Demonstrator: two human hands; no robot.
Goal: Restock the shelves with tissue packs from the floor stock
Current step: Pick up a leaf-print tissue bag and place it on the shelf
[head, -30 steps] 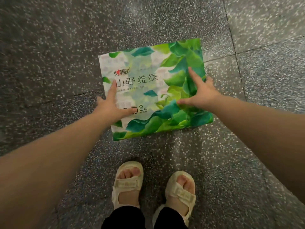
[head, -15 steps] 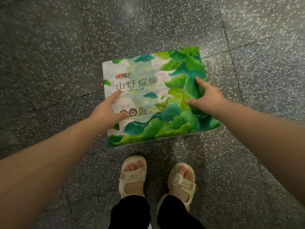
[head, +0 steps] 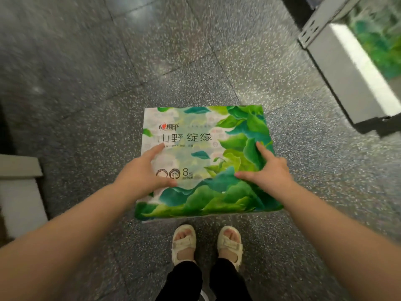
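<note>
Green tissue pack (head: 201,161) now lifted higher.

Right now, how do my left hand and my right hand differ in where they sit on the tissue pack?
The left hand grips the tissue pack at its pale, printed left side, thumb beside the 8 mark; the right hand grips its leafy green right side. The left forefinger points up toward the large lettering; the right forefinger lies on dark green leaves. Both have thumb on top and spread fingers.

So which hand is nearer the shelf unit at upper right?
Right. The right hand grips the tissue pack's leafy side, toward the shelf unit; the left hand holds the far, pale side.
</note>
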